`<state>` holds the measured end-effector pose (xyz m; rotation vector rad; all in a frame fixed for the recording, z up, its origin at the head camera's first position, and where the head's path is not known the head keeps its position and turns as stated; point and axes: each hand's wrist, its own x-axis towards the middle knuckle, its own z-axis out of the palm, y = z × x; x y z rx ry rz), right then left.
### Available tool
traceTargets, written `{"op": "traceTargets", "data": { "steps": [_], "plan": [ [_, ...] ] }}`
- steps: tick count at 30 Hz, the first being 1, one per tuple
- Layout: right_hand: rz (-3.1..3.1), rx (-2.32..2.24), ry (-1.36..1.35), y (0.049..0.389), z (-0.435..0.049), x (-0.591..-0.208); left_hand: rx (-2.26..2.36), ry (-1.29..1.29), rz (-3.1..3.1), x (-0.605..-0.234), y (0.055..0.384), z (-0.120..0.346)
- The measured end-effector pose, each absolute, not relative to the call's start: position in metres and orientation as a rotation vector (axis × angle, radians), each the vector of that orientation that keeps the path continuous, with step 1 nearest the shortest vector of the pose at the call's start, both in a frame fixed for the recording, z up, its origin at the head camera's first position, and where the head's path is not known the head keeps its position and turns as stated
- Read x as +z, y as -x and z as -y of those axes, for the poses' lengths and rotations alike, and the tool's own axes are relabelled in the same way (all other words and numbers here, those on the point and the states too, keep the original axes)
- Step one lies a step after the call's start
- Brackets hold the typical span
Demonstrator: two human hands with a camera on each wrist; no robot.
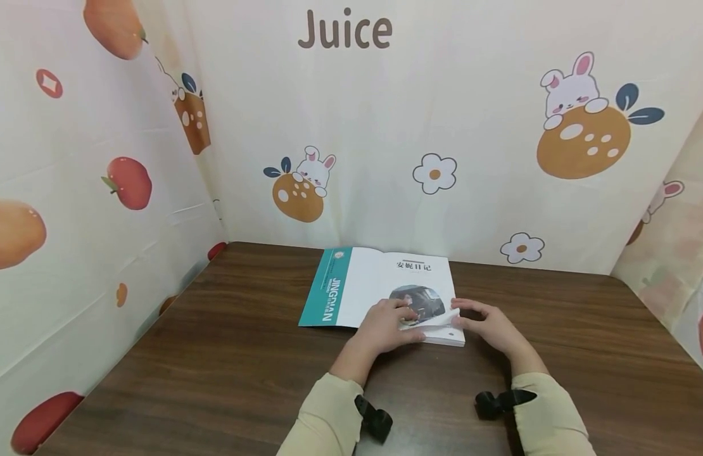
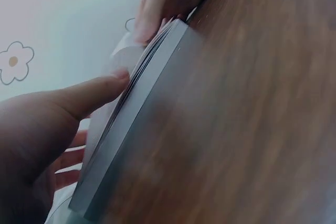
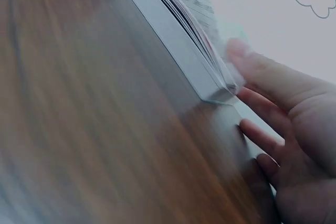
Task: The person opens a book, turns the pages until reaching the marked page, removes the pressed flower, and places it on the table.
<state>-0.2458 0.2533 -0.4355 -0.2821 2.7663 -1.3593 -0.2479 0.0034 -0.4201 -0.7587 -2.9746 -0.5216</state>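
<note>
An open paperback book (image 1: 365, 278) lies on the table. Its cover is turned out to the left with a teal flap (image 1: 322, 294), and the right-hand page carries printed characters and a round picture. My left hand (image 1: 384, 326) rests on that page's lower left part, fingers fairly straight and thumb along the bottom edge. At the lower right corner my right hand (image 1: 488, 324) pinches a lifted page (image 1: 447, 318) between thumb and fingers. In the left wrist view the page block (image 2: 131, 108) shows edge-on, its upper leaves slightly fanned.
The dark wooden table (image 1: 215, 367) runs under both forearms. Behind it and at the sides hangs a pale curtain (image 1: 374, 114) printed with fruit, rabbits and flowers, close to the book's far edge. Each wrist wears a black strap-on mount (image 1: 377, 423).
</note>
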Motion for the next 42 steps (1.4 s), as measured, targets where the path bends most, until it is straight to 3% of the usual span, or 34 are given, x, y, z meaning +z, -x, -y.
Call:
{"op": "traceTargets", "data": {
  "steps": [13,24,42],
  "plan": [
    [-2.751,-1.468,0.054,0.247,-0.247,-0.435,-0.503,0.561,2.813,-0.427,0.247,-0.017],
    [-2.707,-1.456,0.065,0.247,-0.247,-0.434,-1.072,0.297,2.714,-0.416,0.251,-0.010],
    [-2.729,-1.419,0.082,0.248,-0.248,-0.436,-1.682,-0.111,2.203,-0.389,0.271,0.073]
  ]
}}
